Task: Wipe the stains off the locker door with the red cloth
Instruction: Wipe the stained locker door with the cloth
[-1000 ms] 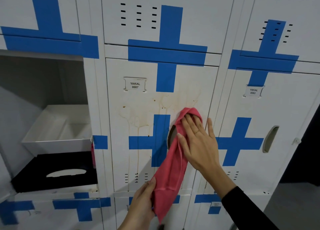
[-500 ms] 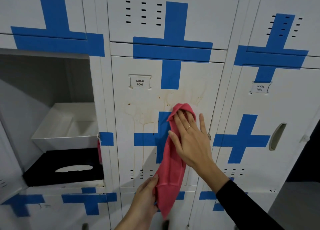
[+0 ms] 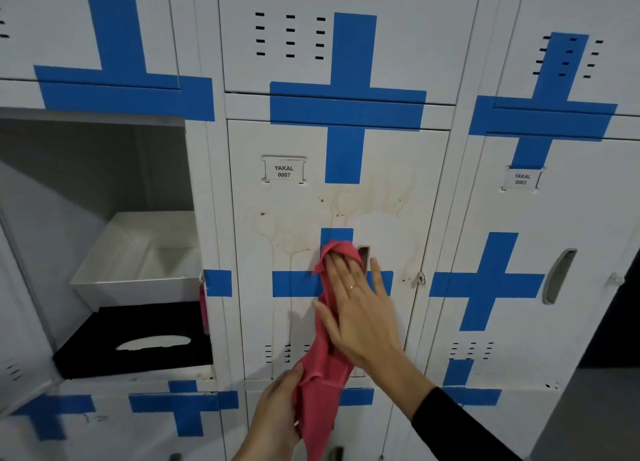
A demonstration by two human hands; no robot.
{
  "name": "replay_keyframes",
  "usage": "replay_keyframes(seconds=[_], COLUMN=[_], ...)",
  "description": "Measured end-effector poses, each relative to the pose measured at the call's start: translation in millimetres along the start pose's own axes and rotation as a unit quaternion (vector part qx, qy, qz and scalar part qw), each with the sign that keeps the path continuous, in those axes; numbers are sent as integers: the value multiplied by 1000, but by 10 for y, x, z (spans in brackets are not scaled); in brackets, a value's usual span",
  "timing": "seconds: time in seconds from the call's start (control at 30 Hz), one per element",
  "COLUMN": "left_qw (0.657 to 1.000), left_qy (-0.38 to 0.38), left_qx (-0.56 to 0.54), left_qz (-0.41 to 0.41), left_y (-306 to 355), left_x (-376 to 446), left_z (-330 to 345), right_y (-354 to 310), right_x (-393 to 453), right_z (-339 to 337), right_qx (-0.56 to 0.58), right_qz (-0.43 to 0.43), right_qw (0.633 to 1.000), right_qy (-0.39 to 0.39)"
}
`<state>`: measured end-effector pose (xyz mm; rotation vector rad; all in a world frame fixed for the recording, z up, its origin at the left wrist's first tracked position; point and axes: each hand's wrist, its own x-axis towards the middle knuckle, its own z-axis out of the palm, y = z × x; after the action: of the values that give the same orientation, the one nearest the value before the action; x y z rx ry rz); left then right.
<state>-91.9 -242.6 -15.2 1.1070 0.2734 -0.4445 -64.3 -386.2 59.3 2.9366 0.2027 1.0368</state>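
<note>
The red cloth [image 3: 329, 342] hangs as one long strip down the middle of the locker door [image 3: 277, 315] labelled 0007, its long axis close to vertical. The right hand [image 3: 360, 308] lies flat on the upper part of it, fingers spread and pressing the fabric against the door over the blue tape cross [image 3: 294, 284], just beside the handle slot [image 3: 363, 252]. The left hand [image 3: 277, 415] has its grip pinched on the lower part of the cloth, near the bottom edge of the door, drawing the strip taut. The brown stains [image 3: 346, 204] lie mostly above and to the left of the right hand: a band of rings and spots under the label [image 3: 284, 171], with thin drip trails [image 3: 290, 304] running down past the cross arm toward the vent slots. So the pressing hand is the nearer one, and the coming stroke likely has to carry the cloth's top end upward and leftward. A few small spots also sit to the right near the latch tab [image 3: 420, 278]. Counted: one cloth, two hands, one stained door; the drip trails look like two or three, though they are too faint to be sure. Beside it, one open compartment holds one white tray [image 3: 138, 270] above one black tissue box [image 3: 138, 342].
</note>
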Motion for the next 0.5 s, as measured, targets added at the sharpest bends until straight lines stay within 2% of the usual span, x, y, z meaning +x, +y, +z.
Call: replay_keyframes(seconds=[0.1,0.3,0.43,0.5], left_qw=[1000,999,999,1000], left_qy=[26,31,38,25], left_qx=[2,-27,-15,-4], left_qz=[-2,5,1,3], left_y=[-44,-92,-53,-4], left_x=[113,266,258,238], left_z=[-117,-263,-204,-239], right_y=[87,-25,-43,28], right_x=[-164,27,-88,-171], right_z=[78,53,135,138], right_qx=[-27,55,41,14], right_qz=[-20,15,-51,-51], right_qw=[999,998,997,998], right_qy=[-30,26,-27,-24])
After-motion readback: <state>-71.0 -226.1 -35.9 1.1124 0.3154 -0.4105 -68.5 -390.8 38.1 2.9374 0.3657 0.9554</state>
